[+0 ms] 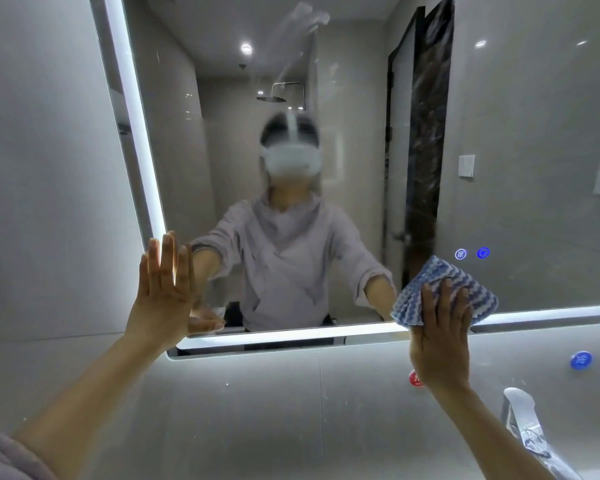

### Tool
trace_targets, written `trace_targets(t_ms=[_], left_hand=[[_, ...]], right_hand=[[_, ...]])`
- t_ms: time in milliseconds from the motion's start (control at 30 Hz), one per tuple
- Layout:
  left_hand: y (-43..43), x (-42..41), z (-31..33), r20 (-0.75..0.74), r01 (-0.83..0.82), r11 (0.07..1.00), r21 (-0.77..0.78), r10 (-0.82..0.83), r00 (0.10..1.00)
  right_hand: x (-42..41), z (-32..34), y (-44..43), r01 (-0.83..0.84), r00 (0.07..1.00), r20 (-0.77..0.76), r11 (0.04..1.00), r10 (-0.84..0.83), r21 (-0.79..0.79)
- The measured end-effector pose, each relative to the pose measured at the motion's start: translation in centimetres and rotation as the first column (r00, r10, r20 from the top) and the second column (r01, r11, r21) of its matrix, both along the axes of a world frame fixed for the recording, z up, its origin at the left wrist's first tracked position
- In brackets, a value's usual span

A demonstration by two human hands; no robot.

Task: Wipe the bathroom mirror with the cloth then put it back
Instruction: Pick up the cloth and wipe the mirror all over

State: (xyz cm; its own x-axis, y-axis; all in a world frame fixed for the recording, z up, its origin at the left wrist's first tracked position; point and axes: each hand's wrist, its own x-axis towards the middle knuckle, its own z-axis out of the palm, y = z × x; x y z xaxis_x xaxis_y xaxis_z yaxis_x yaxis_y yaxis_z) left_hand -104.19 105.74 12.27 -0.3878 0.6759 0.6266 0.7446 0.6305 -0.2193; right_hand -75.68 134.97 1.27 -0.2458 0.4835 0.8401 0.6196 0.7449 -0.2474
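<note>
Right hand (440, 341): straight fingers (445, 296) slightly apart, pressing striped cloth (440, 271) to mirror (361, 98); left hand (163, 292): straight fingers flat on mirror.

The mirror (361, 98) hangs on the wall (49, 168). The left hand (163, 292) lies flat on the mirror's bottom left corner. The right hand (440, 337) is well to the right, at the mirror's bottom edge, pressing the cloth (440, 271) on the glass. Just above the cloth sit a button (460, 253) and a second button (483, 252). Below the mirror, the tap (520, 410) stands at the right.
</note>
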Motion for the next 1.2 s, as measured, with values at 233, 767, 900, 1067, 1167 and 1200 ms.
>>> trace_targets(t_ms=[233,767,900,1067,1167,1200], left_hand=[[0.0,-0.2,-0.1,-0.009,-0.006,1.0,0.008,0.006,1.0],[0.0,-0.3,0.0,-0.015,-0.018,1.0,-0.009,0.018,1.0],[0.0,-0.1,0.0,-0.006,-0.025,1.0,-0.012,0.025,1.0],[-0.2,-0.1,0.1,-0.008,-0.027,0.999,-0.02,0.027,1.0],[-0.2,-0.1,0.1,-0.008,-0.012,1.0,-0.023,0.012,1.0],[-0.2,-0.1,0.1,-0.007,-0.01,1.0,-0.021,0.009,1.0]], right_hand=[[-1.5,0.4,-1.2,0.02,1.0,-0.016,0.997,-0.021,-0.079],[-11.6,1.8,-10.2,-0.237,0.954,0.253,0.917,0.158,0.321],[-10.9,2.0,-9.0,-0.258,0.944,0.298,0.88,0.142,0.4],[-7.6,3.4,-5.6,-0.177,0.983,0.116,0.922,0.145,0.346],[-5.1,5.6,-3.1,-0.068,0.997,-0.007,0.966,0.072,0.249],[-4.4,6.4,-2.4,-0.04,0.998,-0.034,0.978,0.048,0.205]])
